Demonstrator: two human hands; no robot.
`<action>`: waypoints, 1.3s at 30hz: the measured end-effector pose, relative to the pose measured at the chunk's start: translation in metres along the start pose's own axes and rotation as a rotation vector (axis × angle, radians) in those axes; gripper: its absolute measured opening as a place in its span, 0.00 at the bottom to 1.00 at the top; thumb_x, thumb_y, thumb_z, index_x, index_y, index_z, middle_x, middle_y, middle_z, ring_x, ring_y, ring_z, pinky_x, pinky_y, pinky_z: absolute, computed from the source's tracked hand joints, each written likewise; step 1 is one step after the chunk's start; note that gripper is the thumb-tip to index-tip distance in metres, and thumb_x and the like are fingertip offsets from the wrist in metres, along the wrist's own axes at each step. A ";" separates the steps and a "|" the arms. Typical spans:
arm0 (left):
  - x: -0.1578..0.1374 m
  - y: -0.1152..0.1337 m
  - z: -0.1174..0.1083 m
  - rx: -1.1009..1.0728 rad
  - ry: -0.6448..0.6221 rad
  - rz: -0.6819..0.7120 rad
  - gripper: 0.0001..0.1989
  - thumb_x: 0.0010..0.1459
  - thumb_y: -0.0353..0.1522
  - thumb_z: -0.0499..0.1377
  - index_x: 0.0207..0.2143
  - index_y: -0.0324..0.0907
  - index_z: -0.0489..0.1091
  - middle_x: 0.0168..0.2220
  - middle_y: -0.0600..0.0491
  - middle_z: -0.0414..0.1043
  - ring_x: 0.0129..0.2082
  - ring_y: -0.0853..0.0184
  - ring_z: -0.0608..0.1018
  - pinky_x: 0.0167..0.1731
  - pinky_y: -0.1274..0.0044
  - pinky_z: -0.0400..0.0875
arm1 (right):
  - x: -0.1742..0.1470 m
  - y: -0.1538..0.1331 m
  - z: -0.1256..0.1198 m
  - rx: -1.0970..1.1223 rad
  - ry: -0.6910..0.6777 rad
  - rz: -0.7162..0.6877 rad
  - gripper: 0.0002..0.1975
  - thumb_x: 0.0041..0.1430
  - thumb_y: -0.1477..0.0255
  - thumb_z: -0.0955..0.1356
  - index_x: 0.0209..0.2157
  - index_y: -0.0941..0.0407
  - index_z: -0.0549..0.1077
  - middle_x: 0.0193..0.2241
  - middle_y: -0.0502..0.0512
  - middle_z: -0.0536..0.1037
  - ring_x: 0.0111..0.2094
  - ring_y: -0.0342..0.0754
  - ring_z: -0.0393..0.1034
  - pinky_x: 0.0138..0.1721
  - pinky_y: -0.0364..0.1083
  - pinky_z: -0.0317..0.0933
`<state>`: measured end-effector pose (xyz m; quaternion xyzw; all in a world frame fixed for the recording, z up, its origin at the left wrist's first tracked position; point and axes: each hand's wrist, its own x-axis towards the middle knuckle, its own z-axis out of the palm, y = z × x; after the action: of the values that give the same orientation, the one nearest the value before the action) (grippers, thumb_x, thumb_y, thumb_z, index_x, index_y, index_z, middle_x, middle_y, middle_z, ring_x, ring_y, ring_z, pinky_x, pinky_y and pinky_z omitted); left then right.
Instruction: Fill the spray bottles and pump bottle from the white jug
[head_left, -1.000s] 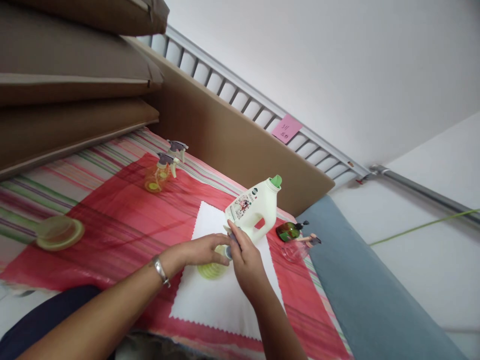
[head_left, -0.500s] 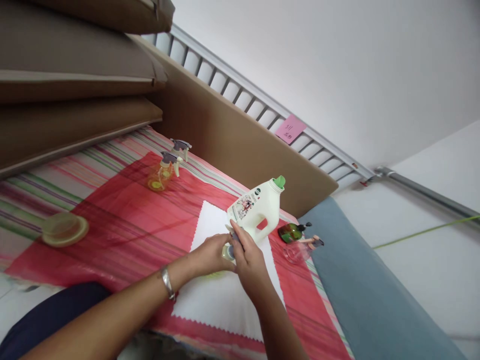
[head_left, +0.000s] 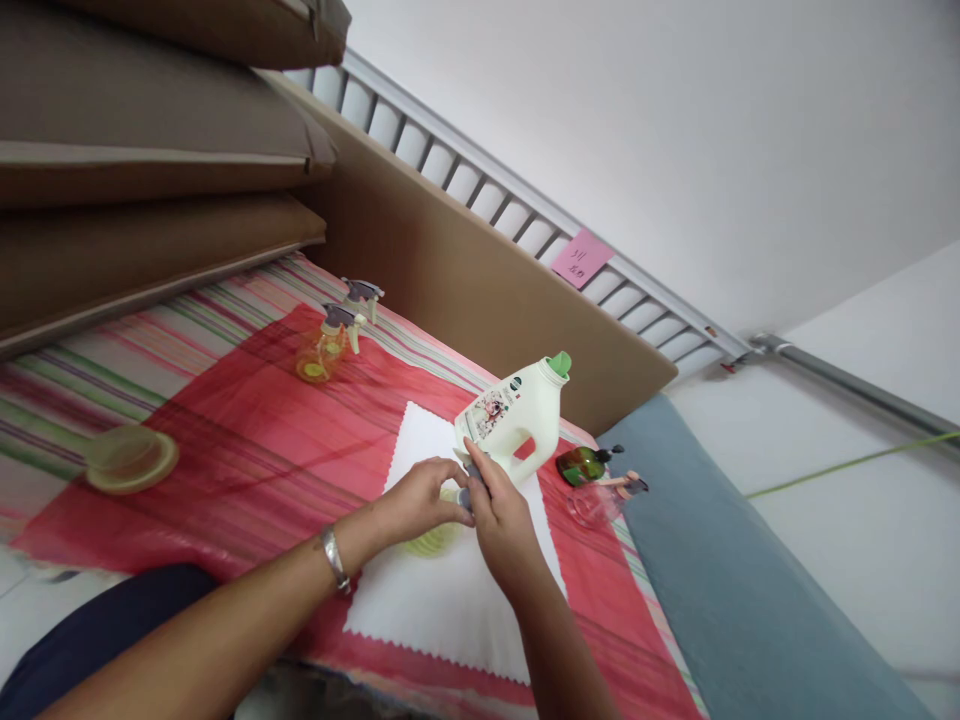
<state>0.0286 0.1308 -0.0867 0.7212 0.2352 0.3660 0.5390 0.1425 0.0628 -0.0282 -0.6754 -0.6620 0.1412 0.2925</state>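
Over a white cloth (head_left: pixel 450 610) with a zigzag edge, both my hands are on a pale yellow, see-through spray bottle (head_left: pixel 433 542). My left hand (head_left: pixel 420 498) has its thumb and fingers curled round the bottle's neck, and much of the body is hidden below it. The grey spray head (head_left: pixel 474 478) is gripped by my right hand (head_left: pixel 501 520), whose index finger stretches along it. The bottle tilts, its head toward the right. Just beyond my fingers stands a large white jug (head_left: pixel 541 405) with a green cap and a handle.
Amber spray bottles (head_left: pixel 322 352) stand at the back left. A round yellowish lidded container (head_left: pixel 131 460) lies at the left. To the right of the jug are a green pump bottle (head_left: pixel 583 465) and a pink clear bottle (head_left: pixel 596 503). A brown board (head_left: pixel 450 260) rises behind the red cloth (head_left: pixel 247 430).
My left hand has shifted slightly and its fingers have changed their hold near the neck. More of the bottle's yellow body shows below it. The right hand stays almost in place.
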 end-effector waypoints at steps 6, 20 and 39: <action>0.001 0.001 -0.008 0.074 -0.131 0.097 0.17 0.42 0.34 0.66 0.37 0.42 0.70 0.40 0.51 0.72 0.43 0.62 0.72 0.46 0.73 0.62 | -0.001 0.002 -0.001 -0.011 0.002 -0.010 0.23 0.59 0.72 0.56 0.56 0.55 0.60 0.54 0.55 0.66 0.54 0.47 0.59 0.54 0.49 0.56; 0.002 -0.005 0.001 0.186 -0.089 0.113 0.13 0.44 0.34 0.65 0.35 0.41 0.72 0.37 0.50 0.74 0.41 0.61 0.72 0.44 0.72 0.63 | 0.000 -0.002 -0.004 -0.051 -0.045 -0.014 0.23 0.60 0.71 0.56 0.56 0.57 0.59 0.55 0.57 0.65 0.55 0.48 0.58 0.55 0.50 0.53; -0.004 -0.036 0.002 0.138 -0.060 -0.040 0.24 0.51 0.43 0.57 0.50 0.48 0.64 0.52 0.50 0.68 0.52 0.58 0.69 0.50 0.67 0.64 | -0.026 0.072 -0.098 0.166 0.169 0.272 0.08 0.47 0.73 0.65 0.33 0.57 0.70 0.28 0.49 0.75 0.32 0.46 0.70 0.33 0.44 0.63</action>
<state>0.0301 0.1379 -0.1222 0.7624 0.2581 0.3164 0.5020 0.2553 0.0205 0.0019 -0.7417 -0.5238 0.1761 0.3802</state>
